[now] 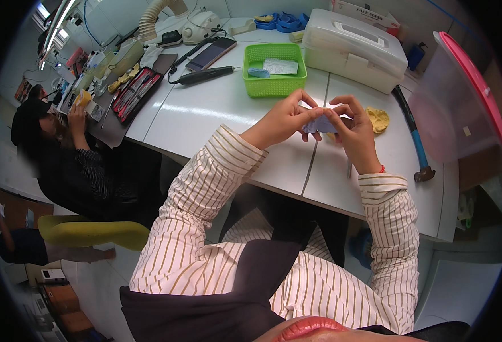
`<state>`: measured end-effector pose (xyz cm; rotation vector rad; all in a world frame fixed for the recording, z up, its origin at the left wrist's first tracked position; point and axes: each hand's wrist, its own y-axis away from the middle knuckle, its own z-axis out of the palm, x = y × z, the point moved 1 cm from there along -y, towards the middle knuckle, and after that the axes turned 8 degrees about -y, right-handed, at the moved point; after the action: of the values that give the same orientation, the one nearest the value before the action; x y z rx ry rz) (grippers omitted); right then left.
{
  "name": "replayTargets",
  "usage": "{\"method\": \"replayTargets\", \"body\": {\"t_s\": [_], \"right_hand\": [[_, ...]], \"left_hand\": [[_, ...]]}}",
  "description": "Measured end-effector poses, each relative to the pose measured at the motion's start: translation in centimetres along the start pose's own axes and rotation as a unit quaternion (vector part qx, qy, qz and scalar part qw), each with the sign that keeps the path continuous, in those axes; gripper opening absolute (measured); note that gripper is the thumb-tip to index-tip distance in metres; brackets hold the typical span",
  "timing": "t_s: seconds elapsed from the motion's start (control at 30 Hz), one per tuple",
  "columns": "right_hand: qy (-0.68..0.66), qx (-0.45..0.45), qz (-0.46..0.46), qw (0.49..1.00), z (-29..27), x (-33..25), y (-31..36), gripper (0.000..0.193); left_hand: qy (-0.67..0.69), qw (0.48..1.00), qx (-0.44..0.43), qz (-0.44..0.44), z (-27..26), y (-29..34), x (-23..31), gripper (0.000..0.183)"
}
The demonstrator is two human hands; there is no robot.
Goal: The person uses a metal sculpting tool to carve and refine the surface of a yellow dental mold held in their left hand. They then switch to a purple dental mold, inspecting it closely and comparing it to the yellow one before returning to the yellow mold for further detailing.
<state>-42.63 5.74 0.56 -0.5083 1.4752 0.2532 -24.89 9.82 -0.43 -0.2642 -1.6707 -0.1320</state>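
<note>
Between both hands, above the white table, is a small lavender-blue moulded piece (321, 123) with an uneven edge. My left hand (285, 121) pinches it from the left with thumb and fingers. From the right, my right hand (352, 132) grips it too, its thumb pressed on the near side and its index finger raised and bent. Fingers cover much of the piece. Just beyond my right hand, a yellow plaster-like cast (378, 120) lies on the table, partly hidden. A green basket (273, 86) near my left hand contains a blue piece and a small printed packet.
A hammer (416, 134) lies right, beside a translucent bin with a pink lid (473, 80). Behind stands a white toolbox (356, 48). A corded black handpiece (205, 75) and a phone (211, 54) lie left, near an open tool case (139, 94). Another person (74, 142) works at far left.
</note>
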Motion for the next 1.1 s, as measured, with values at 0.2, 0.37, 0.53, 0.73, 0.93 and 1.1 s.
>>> {"method": "replayTargets", "body": {"t_s": [0.2,0.37,0.53,0.73,0.93,1.1], "right_hand": [[0.0,-0.017,0.004,1.0,0.0,0.4,0.2,0.01],[-0.045,0.01,0.003,0.999,-0.9,-0.1,0.2,0.01],[-0.077,0.009,-0.019,0.997,-0.6,-0.3,0.0,0.011],[-0.067,0.008,0.003,0.998,-0.6,-0.3,0.1,0.01],[-0.052,0.005,0.003,0.999,-0.5,-0.5,0.5,0.012],[-0.057,0.005,-0.003,0.998,-0.3,-0.7,0.4,0.013]], "left_hand": [[-0.029,0.998,-0.005,-0.061,0.2,0.6,1.7,0.04],[-0.201,0.969,0.126,0.073,-7.2,0.9,7.0,0.029],[-0.52,0.764,0.381,0.02,-21.3,-1.6,3.6,0.025],[-0.747,0.592,0.265,-0.144,-27.0,-3.6,-4.7,0.03],[-0.751,0.585,0.257,-0.169,-26.3,-4.8,-5.4,0.033],[-0.758,0.57,0.264,-0.177,-26.2,-5.1,-5.3,0.036]]}}
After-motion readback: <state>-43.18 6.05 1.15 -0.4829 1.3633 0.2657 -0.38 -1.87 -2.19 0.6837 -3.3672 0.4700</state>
